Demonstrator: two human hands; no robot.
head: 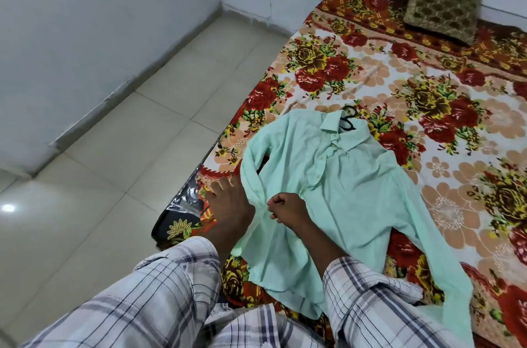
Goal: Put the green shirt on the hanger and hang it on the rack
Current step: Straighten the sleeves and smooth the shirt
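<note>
Surface: floral bedsheet spread over a low bed, pale tiled floor along its left edge, white walls behind.
Shirt: the green shirt lies flat on the sheet, front up and buttoned, near the bed's left edge.
Long axis: collar at the far end, hem towards you; the body runs almost straight away from your chest, leaning a little left at the top.
Hanger: the black hanger shows only at the neck opening, its hook poking out just beyond the collar.
Right hand: your right hand rests on the lower front by the button line, fingers curled under, apparently pinching a fold of cloth.
Left hand: your left hand lies flat on the bed edge, fingers straight and spread, touching the shirt's near sleeve.
Key relation: the hook lies straight ahead, up the shirt, well apart from both hands; your right hand is the nearer one, I judge.
Hidden: the hanger's shoulders are under the cloth, so you cannot tell whether they sit properly in both shoulders.
Cut off: the other sleeve trails off towards the lower right corner, partly behind your plaid sleeve.
Not in view: the rack.
Outer scene: a brown patterned cushion lies at the bed's far end by the wall.
</note>
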